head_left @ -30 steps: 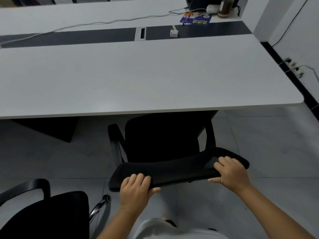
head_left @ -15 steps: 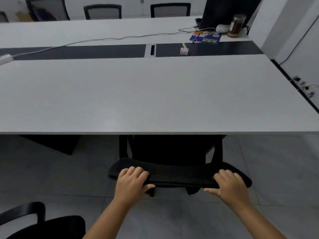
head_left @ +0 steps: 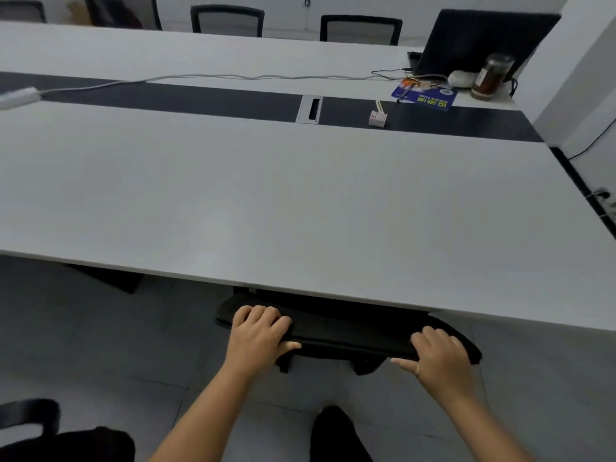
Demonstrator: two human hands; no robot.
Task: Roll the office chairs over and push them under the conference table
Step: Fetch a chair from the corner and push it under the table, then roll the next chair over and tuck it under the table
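Observation:
A black office chair [head_left: 350, 331] stands tucked under the near edge of the white conference table [head_left: 300, 201]; only the top of its backrest shows, with seat and arms hidden below the tabletop. My left hand [head_left: 258, 335] grips the left end of the backrest top. My right hand [head_left: 440, 358] grips the right end, thumb spread out to the left. A second black chair [head_left: 50, 435] sits on the floor at the bottom left, apart from the table.
Across the table stand three more chairs [head_left: 228, 21]. A laptop [head_left: 483, 38], a jar [head_left: 493, 76], a blue card [head_left: 423, 95] and a small box [head_left: 378, 116] lie at the far right. A power strip [head_left: 16, 96] with its cable lies far left. A wall [head_left: 583, 78] bounds the right.
The chair has rolled forward under the table with both hands on its backrest; seat and armrests, visible before, are now hidden. The bottom-left chair has slipped further out of view.

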